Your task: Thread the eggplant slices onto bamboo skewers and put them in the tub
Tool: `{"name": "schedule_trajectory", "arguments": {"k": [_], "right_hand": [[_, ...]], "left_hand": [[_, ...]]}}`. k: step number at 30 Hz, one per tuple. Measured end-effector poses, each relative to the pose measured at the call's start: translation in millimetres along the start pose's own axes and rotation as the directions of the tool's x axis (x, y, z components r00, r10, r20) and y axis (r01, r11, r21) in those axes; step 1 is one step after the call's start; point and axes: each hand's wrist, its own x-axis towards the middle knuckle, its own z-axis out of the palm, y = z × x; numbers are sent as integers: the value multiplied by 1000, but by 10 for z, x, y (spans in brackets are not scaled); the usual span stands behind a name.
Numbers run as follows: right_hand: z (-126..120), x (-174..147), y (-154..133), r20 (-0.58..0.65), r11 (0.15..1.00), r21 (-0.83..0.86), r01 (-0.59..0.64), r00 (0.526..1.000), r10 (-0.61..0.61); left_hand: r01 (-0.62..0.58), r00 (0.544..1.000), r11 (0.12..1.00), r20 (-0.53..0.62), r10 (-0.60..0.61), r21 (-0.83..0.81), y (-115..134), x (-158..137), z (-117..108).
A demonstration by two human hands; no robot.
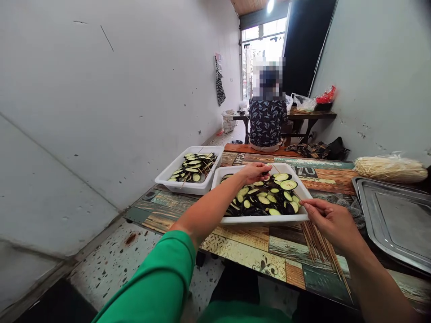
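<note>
A white tray (259, 220) of sliced eggplant (264, 199) in water stands before me. Above its far rim my left hand (257, 172) is pinched closed on what looks like an eggplant slice, mostly hidden by the fingers. My right hand (325, 215), at the tray's right corner, grips a thin bamboo skewer (298, 197) that slants up and left over the slices. Whether the skewer pierces any slice, I cannot tell. Below that hand a bundle of bamboo skewers (319, 242) lies on the table. Left of the tray, a second white tray (164, 179) holds skewered eggplant slices (193, 168).
Metal trays (397, 220) lie stacked at the right, beside a grey cloth (348, 206). Behind them is a bag of enoki mushrooms (390, 168). A person (267, 119) sits facing away on a bench past the patchwork table (242, 240). A wall (101, 112) runs along the left.
</note>
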Motion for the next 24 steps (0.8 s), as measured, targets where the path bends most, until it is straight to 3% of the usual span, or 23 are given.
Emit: {"name": "schedule_trajectory", "arguments": {"k": [8, 12, 16, 24], "right_hand": [[-2, 4, -23, 30, 1000, -13, -4, 1000, 4], [-12, 3, -54, 10, 1000, -24, -12, 1000, 12], [-25, -5, -77, -5, 1000, -25, -14, 1000, 14], [-19, -7, -93, -4, 1000, 25, -14, 1000, 14]], "left_hand": [[-2, 998, 983, -59, -10, -185, 18, 16, 21], [9, 996, 997, -91, -16, -77, 40, 24, -11], [-3, 981, 1000, -193, -3, -30, 47, 34, -13], [209, 978, 977, -3, -209, -39, 2, 24, 18]]}}
